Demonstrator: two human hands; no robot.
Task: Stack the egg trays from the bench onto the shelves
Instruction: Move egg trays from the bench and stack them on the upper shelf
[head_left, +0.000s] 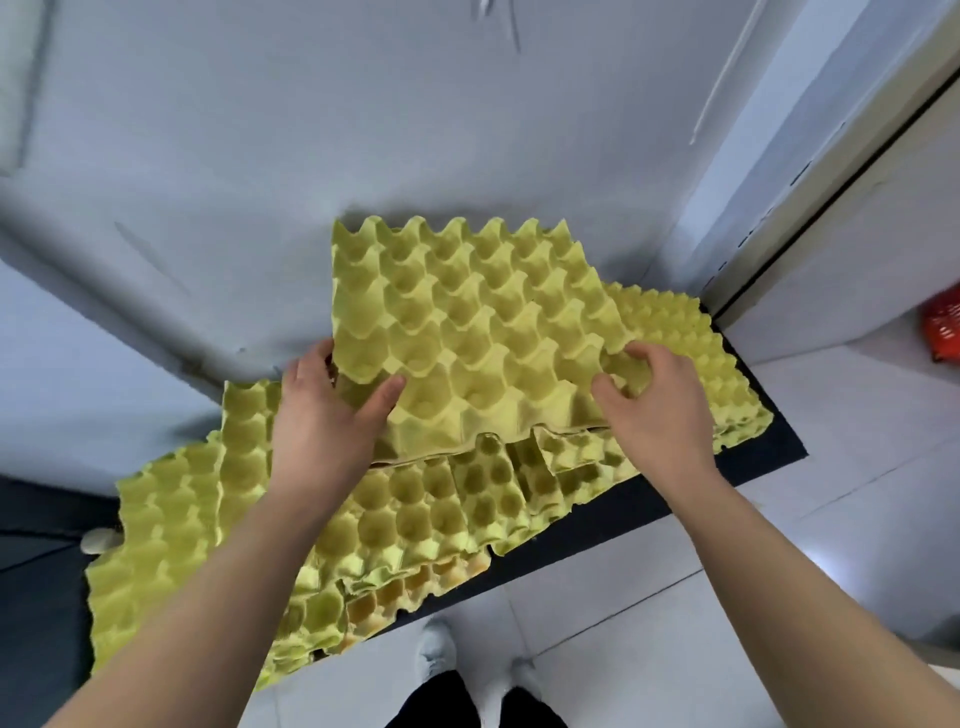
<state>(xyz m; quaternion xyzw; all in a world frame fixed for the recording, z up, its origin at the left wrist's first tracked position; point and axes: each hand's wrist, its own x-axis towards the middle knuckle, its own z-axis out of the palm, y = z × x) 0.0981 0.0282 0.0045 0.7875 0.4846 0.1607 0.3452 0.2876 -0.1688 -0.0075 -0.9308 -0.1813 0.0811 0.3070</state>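
Both near corners of the top egg tray (478, 322) are grasped, the left hand (327, 410) and right hand (649, 400) equally close, the tray lying straight ahead, its near edge above the tray pile (415, 509) on the tabletop (769, 447).

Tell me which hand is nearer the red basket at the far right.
Right. The right hand grips the top egg tray at the corner toward the red basket; the left hand holds the opposite corner, farther away.

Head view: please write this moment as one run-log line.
item: top egg tray, tilted | left hand: grips near-left corner | right hand: grips near-right corner | below: other trays on dark bench
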